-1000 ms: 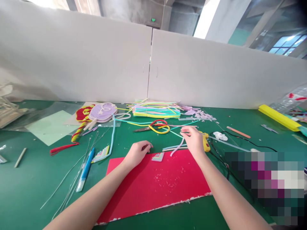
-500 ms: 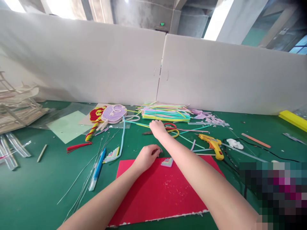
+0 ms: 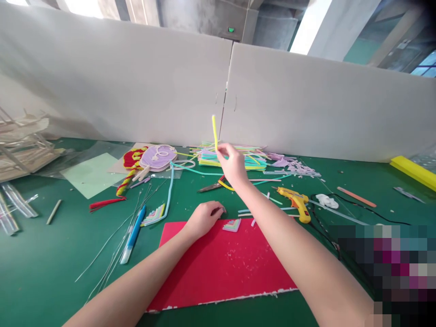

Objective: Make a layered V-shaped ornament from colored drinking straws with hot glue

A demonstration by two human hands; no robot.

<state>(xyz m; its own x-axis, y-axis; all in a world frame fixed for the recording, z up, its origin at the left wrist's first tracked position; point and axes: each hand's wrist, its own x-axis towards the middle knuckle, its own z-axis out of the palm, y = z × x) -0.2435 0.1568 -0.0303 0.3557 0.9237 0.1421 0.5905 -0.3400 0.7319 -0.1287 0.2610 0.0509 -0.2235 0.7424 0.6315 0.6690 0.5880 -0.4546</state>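
Head view: the right hand (image 3: 234, 167) pinches a yellow strip (image 3: 214, 129) with its fingers (image 3: 225, 152) closed tight, and the strip stands upright in the air. Just behind them lies a pile of coloured strips (image 3: 235, 158) on the green worktop (image 3: 51, 254). Scissors (image 3: 210, 185) lie below. The left hand (image 3: 204, 220) is curled shut on the red board (image 3: 231, 268), near its far edge, just beside a small striped piece (image 3: 232, 224).

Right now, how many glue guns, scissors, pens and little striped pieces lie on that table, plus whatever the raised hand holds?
1 yellow strip, in the right hand grip
1 glue gun
1 scissors
1 blue pen
2 striped chevron pieces
Total: 6
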